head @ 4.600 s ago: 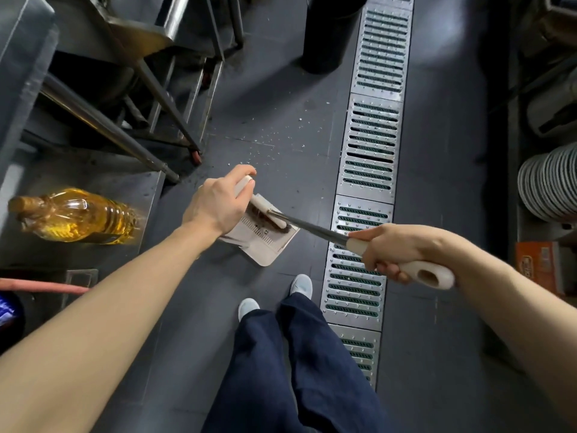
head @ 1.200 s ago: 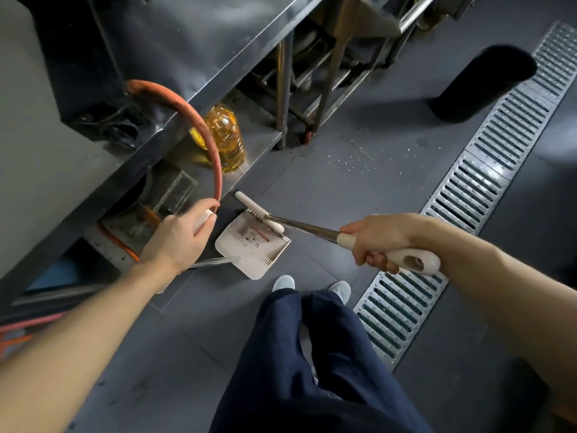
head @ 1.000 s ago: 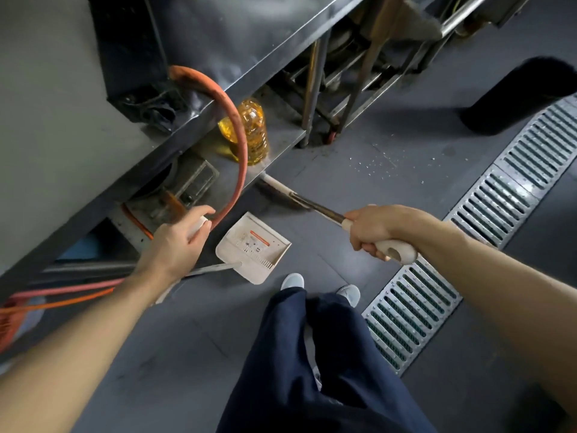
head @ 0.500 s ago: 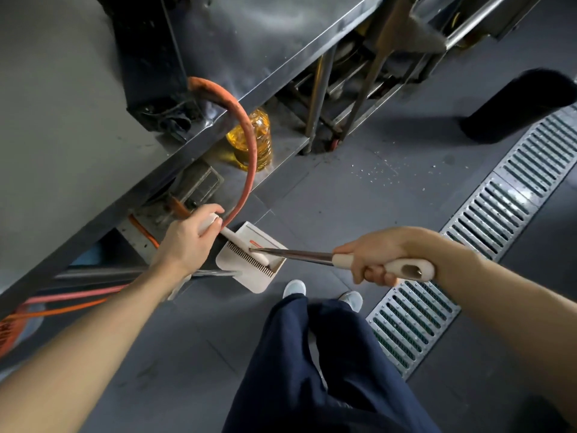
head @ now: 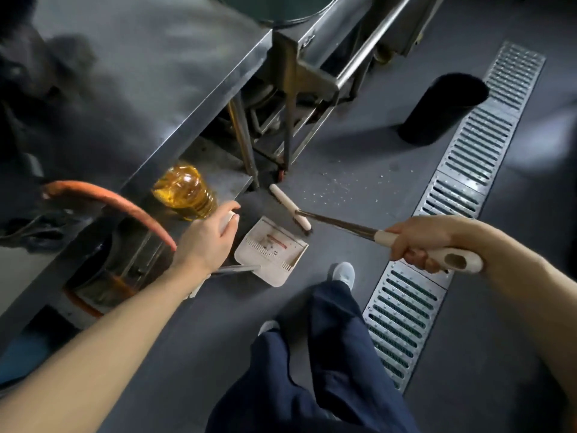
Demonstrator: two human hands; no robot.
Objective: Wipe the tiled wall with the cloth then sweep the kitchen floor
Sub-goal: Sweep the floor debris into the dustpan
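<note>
My right hand (head: 420,243) grips the cream handle of a long-shafted broom. Its narrow cream head (head: 288,207) rests on the dark grey floor just beyond the dustpan. The cream dustpan (head: 271,250) lies flat on the floor with a little red and dark debris inside. My left hand (head: 204,240) holds the top of the dustpan's upright handle, which it mostly hides. White crumbs (head: 346,185) are scattered on the floor past the broom head. No cloth or tiled wall is in view.
A steel worktable (head: 175,89) fills the left, with a bottle of yellow oil (head: 184,192) on its lower shelf and an orange hose (head: 115,203) arching in front. A black bin (head: 440,110) stands by the long metal drain grate (head: 437,220). My feet are just behind the dustpan.
The broom head has swung out of the dustpan and now rests beyond it, toward the table leg. My left hand keeps the dustpan in place. The view has shifted slightly.
</note>
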